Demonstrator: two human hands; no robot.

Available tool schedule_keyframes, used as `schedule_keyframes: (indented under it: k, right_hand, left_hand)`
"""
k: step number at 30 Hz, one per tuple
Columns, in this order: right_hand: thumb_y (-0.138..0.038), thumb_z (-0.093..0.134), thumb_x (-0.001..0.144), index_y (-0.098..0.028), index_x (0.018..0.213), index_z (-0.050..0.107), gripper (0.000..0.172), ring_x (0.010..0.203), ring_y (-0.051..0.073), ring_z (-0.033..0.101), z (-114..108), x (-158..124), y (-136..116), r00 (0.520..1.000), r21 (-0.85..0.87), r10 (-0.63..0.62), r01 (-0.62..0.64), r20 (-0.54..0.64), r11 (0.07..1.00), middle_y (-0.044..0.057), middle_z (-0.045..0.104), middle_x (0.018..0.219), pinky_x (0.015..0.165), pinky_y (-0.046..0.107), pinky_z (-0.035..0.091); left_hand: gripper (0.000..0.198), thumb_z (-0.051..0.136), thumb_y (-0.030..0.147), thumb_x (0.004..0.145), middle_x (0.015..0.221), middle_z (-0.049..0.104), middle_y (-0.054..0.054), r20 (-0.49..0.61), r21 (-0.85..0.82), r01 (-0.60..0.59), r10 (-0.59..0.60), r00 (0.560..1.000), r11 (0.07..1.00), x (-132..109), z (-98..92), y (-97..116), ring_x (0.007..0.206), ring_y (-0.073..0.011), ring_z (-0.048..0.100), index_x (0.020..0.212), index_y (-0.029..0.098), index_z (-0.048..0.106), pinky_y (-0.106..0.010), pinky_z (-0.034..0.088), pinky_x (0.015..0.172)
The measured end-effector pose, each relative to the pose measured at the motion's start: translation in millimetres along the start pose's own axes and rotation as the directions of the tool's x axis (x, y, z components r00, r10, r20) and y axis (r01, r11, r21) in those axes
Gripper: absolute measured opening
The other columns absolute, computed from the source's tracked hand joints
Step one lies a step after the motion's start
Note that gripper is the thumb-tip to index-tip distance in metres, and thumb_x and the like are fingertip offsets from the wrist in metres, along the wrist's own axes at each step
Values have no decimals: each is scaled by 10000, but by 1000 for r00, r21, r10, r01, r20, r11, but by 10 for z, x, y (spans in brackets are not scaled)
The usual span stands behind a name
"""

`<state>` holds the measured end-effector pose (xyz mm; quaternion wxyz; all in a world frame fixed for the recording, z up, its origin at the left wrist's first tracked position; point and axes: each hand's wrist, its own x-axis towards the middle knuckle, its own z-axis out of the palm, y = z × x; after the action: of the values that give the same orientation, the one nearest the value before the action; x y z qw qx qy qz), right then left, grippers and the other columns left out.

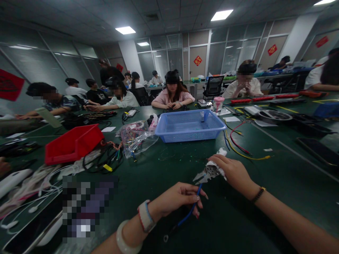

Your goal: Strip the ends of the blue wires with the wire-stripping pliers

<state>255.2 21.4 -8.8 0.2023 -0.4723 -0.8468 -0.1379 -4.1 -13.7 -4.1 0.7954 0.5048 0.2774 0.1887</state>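
My left hand point(185, 195) pinches a short blue wire point(188, 213) between thumb and fingers. The wire's lower end carries a ring-shaped terminal point(166, 238) hanging over the table. In my right hand point(231, 169) is a pair of wire strippers point(209, 173), its handles wrapped in something white. The tool's flat metal jaws point left, and the wire's upper end lies at them. Whether the jaws bite into the wire is too small to tell. Both hands are just above the dark green table point(164, 169).
A blue basket point(189, 135) stands ahead, with a clear bag of wires point(137, 137) left of it. Farther left are a red bin point(74, 144), white earphone cords and a phone point(34, 225). Yellow and red wires point(235, 144) lie right. Several people sit around the tables.
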Motion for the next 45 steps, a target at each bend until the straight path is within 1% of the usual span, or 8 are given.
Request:
schedule_keyframes:
  k: [8,15,22,25,31,36,39,45]
  right_hand:
    - [-65,524,796,-211,1101,608,349,757,175,664,-44,7,-28,1000,1,27,-27,16,1000,65,668,1113,651,279,493]
    - [32,455,742,-220,1276,525,594,846,173,678,16,-16,7,1000,19,-24,24,-1,1000,72,605,1274,720,295,526]
    - [45,448,723,-231,1294,519,638,847,174,680,44,-17,41,999,2,-33,33,4,999,66,605,1279,717,301,533]
    - [14,470,752,-229,1268,535,574,846,175,677,34,-17,43,1000,9,-26,26,3,1000,72,618,1254,722,300,523]
    - [-82,494,823,-184,1065,607,286,810,166,653,-58,22,-9,1000,7,-18,18,-5,1000,86,664,1081,663,260,483]
    - [-106,509,827,-184,1026,615,238,687,150,621,-78,34,-42,1000,-47,15,-13,24,999,72,655,994,576,250,446]
    - [-104,505,826,-190,1064,606,272,680,155,626,-54,19,-40,998,-44,35,-33,46,999,72,648,1025,575,258,458]
    - [-33,481,782,-203,1220,550,475,901,177,659,14,-17,-13,1000,4,-2,2,-1,1000,100,597,1238,736,282,517]
  left_hand:
    - [293,662,281,832,820,657,-47,20,8,25,-25,999,1000,7,-10,-6,632,-104,627,1076,120,655,-263,498,685]
    - [280,646,264,844,822,653,-51,32,3,6,-6,999,1000,-3,-13,3,630,-106,629,1082,117,655,-261,500,680]
    - [293,648,274,842,822,655,-51,40,-18,8,-8,999,1000,-10,-20,4,630,-103,631,1090,118,653,-249,498,669]
    - [294,653,277,838,823,656,-50,37,-29,16,-15,999,999,-7,-24,-5,637,-105,632,1086,120,653,-248,500,669]
    - [291,663,277,833,820,653,-50,44,-42,32,-30,999,999,0,-24,-16,635,-102,628,1075,116,653,-260,513,688]
    - [294,678,277,820,819,654,-49,57,-48,38,-35,998,998,4,-30,-27,632,-106,630,1067,119,655,-273,519,694]
    - [294,674,278,824,819,654,-47,49,-34,40,-39,998,999,1,-21,-18,635,-108,633,1072,121,655,-276,518,698]
    - [310,697,281,801,815,654,-50,27,-39,27,-26,999,999,-1,-8,-8,629,-115,637,1057,109,660,-288,520,707]
